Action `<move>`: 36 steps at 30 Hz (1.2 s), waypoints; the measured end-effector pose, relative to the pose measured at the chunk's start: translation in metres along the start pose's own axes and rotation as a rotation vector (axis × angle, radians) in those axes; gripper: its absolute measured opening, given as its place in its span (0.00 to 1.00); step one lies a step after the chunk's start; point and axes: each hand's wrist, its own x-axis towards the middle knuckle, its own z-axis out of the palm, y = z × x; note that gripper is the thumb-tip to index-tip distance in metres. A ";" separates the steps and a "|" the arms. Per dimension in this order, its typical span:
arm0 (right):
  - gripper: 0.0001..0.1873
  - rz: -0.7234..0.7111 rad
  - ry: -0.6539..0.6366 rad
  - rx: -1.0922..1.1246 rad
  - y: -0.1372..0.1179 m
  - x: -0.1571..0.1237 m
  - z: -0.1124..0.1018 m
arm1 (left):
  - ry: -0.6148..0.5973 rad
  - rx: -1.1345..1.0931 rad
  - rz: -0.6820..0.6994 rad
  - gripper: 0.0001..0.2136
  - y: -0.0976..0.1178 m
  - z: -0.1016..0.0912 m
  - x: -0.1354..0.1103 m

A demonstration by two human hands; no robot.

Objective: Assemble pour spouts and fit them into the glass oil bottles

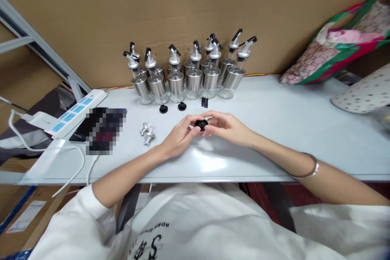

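A round black stopper (201,125) is pinched between my two hands above the table. My left hand (182,137) grips its left side with thumb and fingers, and my right hand (230,127) holds its right side. Just behind lie two more black stoppers, one at the left (163,109) and one nearer the middle (182,106). Small black clip-like pieces (204,102) rest behind my right hand. To the left of my left hand sit silver pourer spouts (148,133). Several glass bottles with steel sleeves and pourer tops (176,83) stand upright in rows at the back.
A white power strip (77,113) with a plugged-in charger (45,121) and a phone partly blurred out (105,130) occupy the left. A patterned bag (323,50) and a spotted white container (362,93) stand at the right. Cardboard (183,4) backs the table (280,130).
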 end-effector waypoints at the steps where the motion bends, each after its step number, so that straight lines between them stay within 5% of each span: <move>1: 0.20 -0.006 0.001 -0.022 0.000 0.000 0.000 | -0.004 -0.039 -0.013 0.14 0.000 0.000 0.000; 8: 0.19 -0.039 -0.017 -0.175 -0.001 -0.001 -0.001 | -0.031 -0.115 -0.128 0.12 0.005 -0.003 0.002; 36: 0.15 -0.089 -0.007 -0.314 0.000 -0.001 0.000 | 0.039 -0.138 -0.142 0.09 0.006 0.001 0.001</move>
